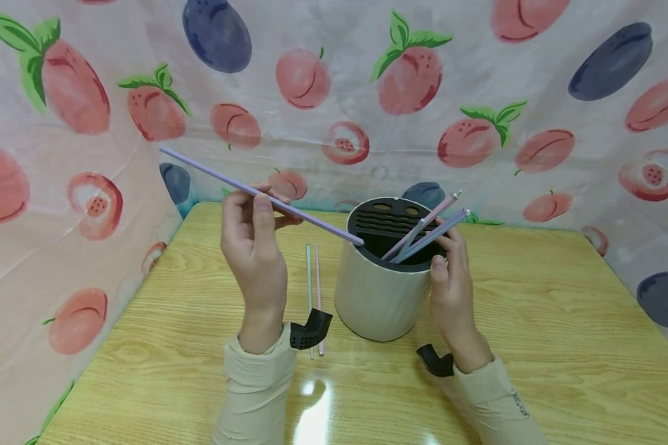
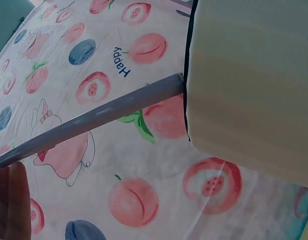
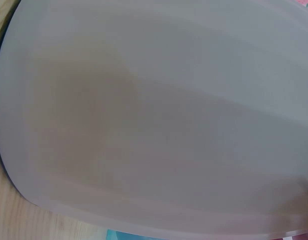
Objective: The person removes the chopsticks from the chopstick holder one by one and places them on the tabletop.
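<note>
A long thin purple stick [image 1: 211, 175] is pinched between the thumb and fingers of my left hand [image 1: 258, 253]. It slopes down to the right, its lower end at the rim of a white round utensil holder [image 1: 375, 303] with a black slotted top. In the left wrist view the stick [image 2: 93, 117] meets the holder's dark edge. My right hand [image 1: 455, 287] grips the holder's right side near the rim, thumb in front. Pink and bluish sticks [image 1: 436, 232] lean to the right out of the holder's opening. The holder's wall [image 3: 159, 115] fills the right wrist view.
A pale green stick [image 1: 308, 272] and a pink stick [image 1: 318, 278] lie side by side on the wooden table [image 1: 545, 321], left of the holder. A fruit-print cloth [image 1: 289, 130] stands behind the table and along its sides.
</note>
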{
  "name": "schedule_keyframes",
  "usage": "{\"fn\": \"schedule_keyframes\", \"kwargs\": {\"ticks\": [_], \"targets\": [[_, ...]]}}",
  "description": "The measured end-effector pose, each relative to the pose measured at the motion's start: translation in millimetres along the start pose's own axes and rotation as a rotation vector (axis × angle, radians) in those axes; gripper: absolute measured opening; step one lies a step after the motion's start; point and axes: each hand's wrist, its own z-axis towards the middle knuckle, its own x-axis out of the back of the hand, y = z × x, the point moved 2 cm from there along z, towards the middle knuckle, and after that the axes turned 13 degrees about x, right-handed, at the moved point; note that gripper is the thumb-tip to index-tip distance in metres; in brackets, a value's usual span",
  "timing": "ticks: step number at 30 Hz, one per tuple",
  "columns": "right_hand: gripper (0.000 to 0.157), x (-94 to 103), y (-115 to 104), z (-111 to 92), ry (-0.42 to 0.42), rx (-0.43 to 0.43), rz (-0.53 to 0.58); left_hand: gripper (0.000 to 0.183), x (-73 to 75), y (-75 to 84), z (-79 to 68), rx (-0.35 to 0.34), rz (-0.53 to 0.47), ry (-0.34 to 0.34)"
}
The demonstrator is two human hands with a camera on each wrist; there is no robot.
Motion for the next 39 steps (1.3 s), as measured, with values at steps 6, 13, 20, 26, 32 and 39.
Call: {"fn": "schedule_keyframes", "kwargs": {"ticks": [6, 13, 20, 26, 32, 39], "targets": [[0.043, -0.4, 0, 1, 0.006, 0.007, 0.011, 0.017, 1.1, 1.6, -1.0, -0.022, 0.009, 0.036], [0.044, -1.1, 0, 1, 0.006, 0.009, 0.011, 0.022, 2.1, 0.7, -0.2, -0.009, 0.031, 0.026], [0.045, -0.8, 1, 0, 0.0, 0.0, 0.007, 0.023, 1.8, 1.3, -0.5, -0.007, 0.046, 0.019], [0.046, -0.9, 1, 0, 0.004, 0.008, 0.011, 0.018, -0.9, -2.0, -1.1, 0.019, 0.078, -0.014], [0.047, 2.2, 1, -2, 0.014, 0.026, 0.021, 0.016, -15.4, -11.7, -11.0, 0.009, 0.23, -0.102], [0.046, 4.0, 1, -2, 0.02, 0.048, 0.039, 0.017, -23.0, -18.9, -19.2, -0.06, 0.411, -0.162]]}}
